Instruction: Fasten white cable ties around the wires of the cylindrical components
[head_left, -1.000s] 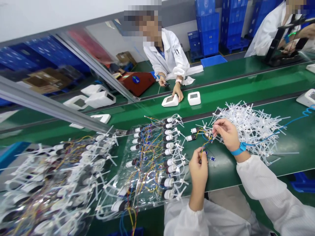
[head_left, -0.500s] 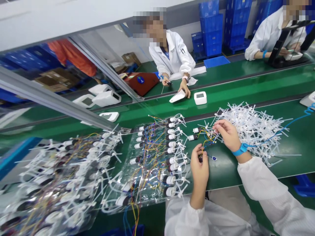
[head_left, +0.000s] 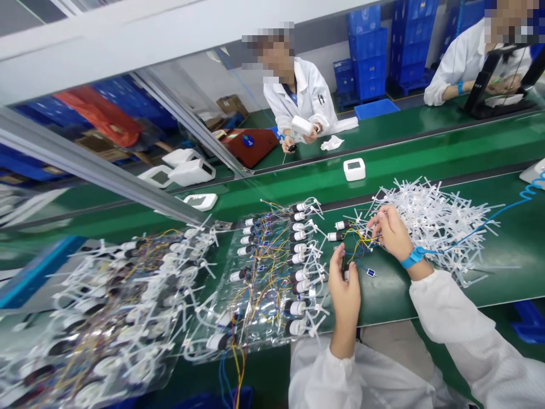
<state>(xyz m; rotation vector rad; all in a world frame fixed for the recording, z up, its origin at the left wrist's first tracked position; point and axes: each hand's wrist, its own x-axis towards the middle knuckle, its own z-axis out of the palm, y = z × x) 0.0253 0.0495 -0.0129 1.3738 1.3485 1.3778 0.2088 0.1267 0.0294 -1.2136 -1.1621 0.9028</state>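
My left hand is closed around a small white-and-black motor, mostly hidden by the fingers. Thin yellow, red and blue wires lie between my two hands. My right hand pinches these wires near its fingertips. Just beyond my left hand, two white motors with black ends rest on the green bench, joined to the wires. A small blue part lies right of my left hand. Behind my right hand is a heap of white plastic tube connectors.
Left of my hands, motors with wires and tubes lie in rows on clear plastic. A bigger pile of them is farther left. A blue wrist cord runs right. Across the belt, a co-worker holds a white device.
My right hand has shifted slightly at the wires; my left hand has hardly moved. Across the belt, a co-worker has lifted a white device. The view has shifted a little.
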